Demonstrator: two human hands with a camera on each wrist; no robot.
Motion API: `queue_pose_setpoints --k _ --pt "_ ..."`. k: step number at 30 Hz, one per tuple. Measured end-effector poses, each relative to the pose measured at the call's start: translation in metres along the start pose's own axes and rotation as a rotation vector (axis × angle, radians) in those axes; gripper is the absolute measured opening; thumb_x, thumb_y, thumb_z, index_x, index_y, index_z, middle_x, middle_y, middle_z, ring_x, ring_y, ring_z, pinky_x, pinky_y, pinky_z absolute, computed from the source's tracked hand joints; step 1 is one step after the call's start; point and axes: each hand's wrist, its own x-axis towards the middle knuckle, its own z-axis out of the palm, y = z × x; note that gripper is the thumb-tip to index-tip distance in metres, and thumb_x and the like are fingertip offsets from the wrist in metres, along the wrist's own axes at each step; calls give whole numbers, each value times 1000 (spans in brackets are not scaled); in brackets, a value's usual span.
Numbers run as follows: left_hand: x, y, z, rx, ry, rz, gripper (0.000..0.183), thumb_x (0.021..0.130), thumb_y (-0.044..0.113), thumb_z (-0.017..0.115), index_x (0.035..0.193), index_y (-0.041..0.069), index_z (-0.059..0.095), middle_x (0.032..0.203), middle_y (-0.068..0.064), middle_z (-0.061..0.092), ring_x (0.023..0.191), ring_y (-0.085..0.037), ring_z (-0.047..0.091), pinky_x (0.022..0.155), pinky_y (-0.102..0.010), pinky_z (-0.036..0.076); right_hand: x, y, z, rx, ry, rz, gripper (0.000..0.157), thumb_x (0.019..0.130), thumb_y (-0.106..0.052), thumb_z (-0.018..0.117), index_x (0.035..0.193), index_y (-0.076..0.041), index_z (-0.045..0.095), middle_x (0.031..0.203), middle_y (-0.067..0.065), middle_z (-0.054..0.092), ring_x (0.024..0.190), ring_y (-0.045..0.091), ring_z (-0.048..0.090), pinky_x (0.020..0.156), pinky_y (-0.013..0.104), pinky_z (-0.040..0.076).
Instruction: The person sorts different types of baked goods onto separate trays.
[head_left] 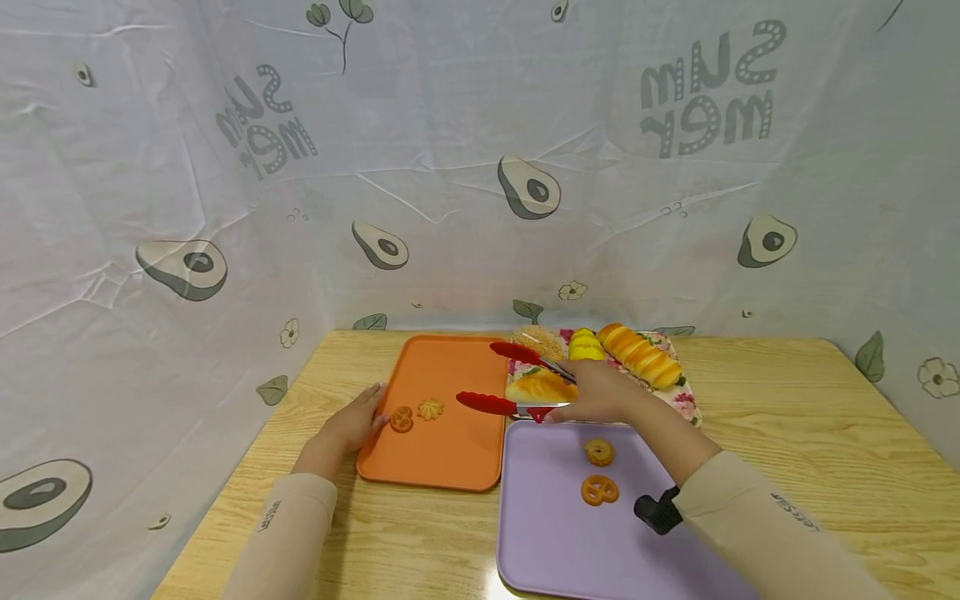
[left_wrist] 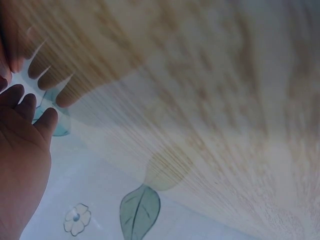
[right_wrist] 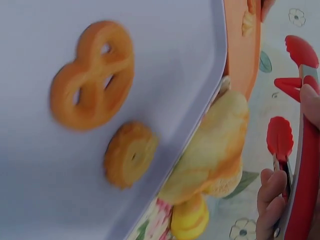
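Observation:
In the head view my right hand (head_left: pixel 600 393) grips red-tipped metal tongs (head_left: pixel 517 406), their two arms spread with nothing between the tips. The tongs hang over the right edge of the orange tray (head_left: pixel 457 454). My left hand (head_left: pixel 354 421) rests at that tray's left edge, fingertips on the rim. On the orange tray lie a pretzel (head_left: pixel 401 419) and a flower-shaped cookie (head_left: pixel 430 409). On the purple tray (head_left: pixel 540 533) are a ring-shaped cookie (head_left: pixel 599 452) and another pretzel (head_left: pixel 600 490). The right wrist view shows the tongs (right_wrist: pixel 300 165) in my right hand.
Behind the purple tray, a floral tray (head_left: pixel 686 404) bears a long striped bread (head_left: pixel 641 357), a yellow bread (head_left: pixel 585 344), a seeded bun (head_left: pixel 536 338) and a pale bread (head_left: pixel 540 387). A printed curtain (head_left: pixel 465 208) hangs behind the wooden table (head_left: pixel 787 417).

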Motion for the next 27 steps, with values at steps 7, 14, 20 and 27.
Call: queue_pose_setpoints --k 7,14,20,27 --pt "-1 1 -2 -20 -14 -15 60 100 20 50 149 -4 23 152 -25 23 138 -41 21 107 -54 27 16 -21 15 6 10 -4 96 71 -51 79 141 4 43 131 17 55 118 34 52 97 51 42" --pt "-1 1 -2 -6 -17 -20 60 100 19 50 149 -4 23 152 -25 23 138 -41 22 106 -54 28 26 -39 29 -43 -15 15 96 70 -51 79 141 1 44 130 16 56 113 31 55 93 49 46" --pt "0 0 -1 11 3 0 60 100 18 51 147 -7 25 150 -27 25 137 -42 23 107 -53 27 31 -51 38 -85 -13 15 86 68 -50 81 134 -3 52 102 5 63 84 20 55 75 38 50" --pt "0 2 -2 7 15 12 59 100 16 52 146 -8 26 149 -28 26 137 -43 24 107 -53 26 34 -59 46 -101 -20 50 84 67 -50 82 134 -8 54 88 -1 58 75 18 52 63 33 48"
